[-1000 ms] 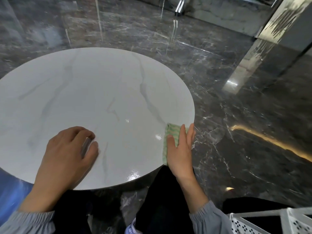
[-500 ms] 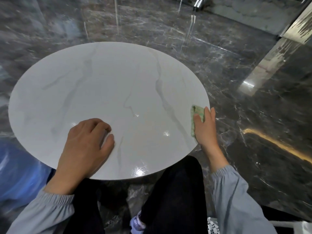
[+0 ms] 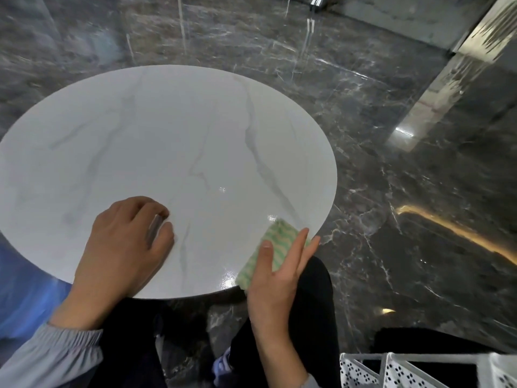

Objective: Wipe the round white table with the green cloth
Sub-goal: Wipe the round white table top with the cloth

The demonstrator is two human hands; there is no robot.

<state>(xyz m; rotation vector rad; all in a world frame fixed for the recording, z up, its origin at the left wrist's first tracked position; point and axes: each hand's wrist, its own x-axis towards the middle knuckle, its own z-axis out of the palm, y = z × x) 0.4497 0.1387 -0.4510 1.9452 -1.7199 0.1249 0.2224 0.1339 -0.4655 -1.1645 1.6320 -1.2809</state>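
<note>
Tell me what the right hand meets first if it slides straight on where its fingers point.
Nothing solid, apparently. The right hand, flat on the green striped cloth, has fingertips at the rim of the round white marble table; beyond is only dark marble floor, lower down.

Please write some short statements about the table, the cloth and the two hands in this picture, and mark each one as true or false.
1. The right hand presses on the green cloth with straight fingers. True.
2. The green cloth lies in the middle of the round white table. False: it lies at the near right edge of the table.
3. The left hand rests on the table, apart from the cloth. True.
4. The white perforated basket stands on the table. False: it is off the table, in the lower right corner of the view.
5. The floor is light wood. False: it is dark, glossy and veined like marble.
</note>
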